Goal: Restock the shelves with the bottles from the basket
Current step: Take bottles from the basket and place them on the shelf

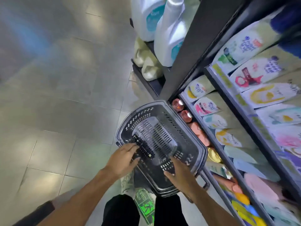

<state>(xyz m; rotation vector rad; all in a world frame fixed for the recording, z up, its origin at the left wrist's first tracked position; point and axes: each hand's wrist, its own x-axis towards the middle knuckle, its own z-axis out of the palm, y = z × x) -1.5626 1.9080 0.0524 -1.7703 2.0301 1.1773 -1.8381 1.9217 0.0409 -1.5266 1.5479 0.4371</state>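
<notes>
Black plastic filled the middle of the shot: the basket (162, 144) sat low on the floor (57, 95) against the shelves (228, 128), and no bottles showed inside it, so the restocking looked finished or nearly so. Pink-capped bottles (185, 115) stood on the bottom shelf beside it. Left hand (125, 159) lay on the folded handle (143, 148), fingers relaxed; right hand (179, 173) rested flat on the near rim, gripping nothing. Next move, probably: curl round that handle and lift.

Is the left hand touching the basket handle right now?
Touching. In the head view the left hand has its fingers laid over the black handle of the empty basket, with no gap visible.
</notes>
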